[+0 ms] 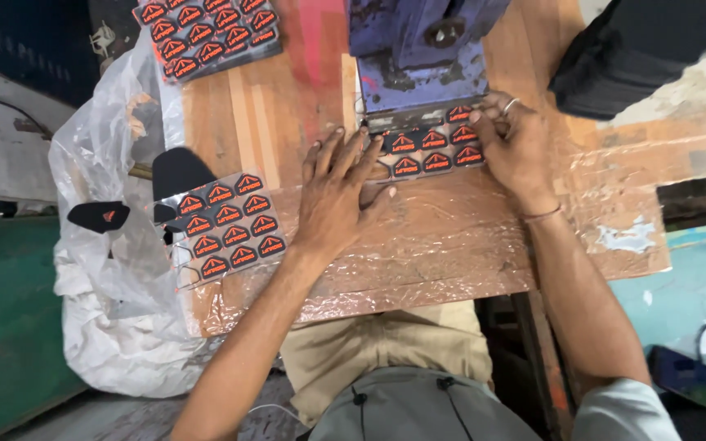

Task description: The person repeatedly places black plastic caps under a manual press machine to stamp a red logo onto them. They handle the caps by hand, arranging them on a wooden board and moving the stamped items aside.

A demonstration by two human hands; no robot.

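A dark sheet of orange-and-black triangular patches (435, 147) lies on the wooden bench, partly under the blue press machine (418, 49). My left hand (337, 192) lies flat with fingers spread on the sheet's left end. Over at the sheet's right end, my right hand (512, 147), with a ring on one finger, holds the edge. A second sheet of the same patches (226, 224) rests at the bench's left edge, left of my left hand.
A third patch sheet (206, 33) lies at the far left of the bench. A clear plastic bag (116, 269) with black cut-outs hangs off the left side. A stack of black material (631, 53) sits far right. Plastic film covers the wooden bench (451, 245).
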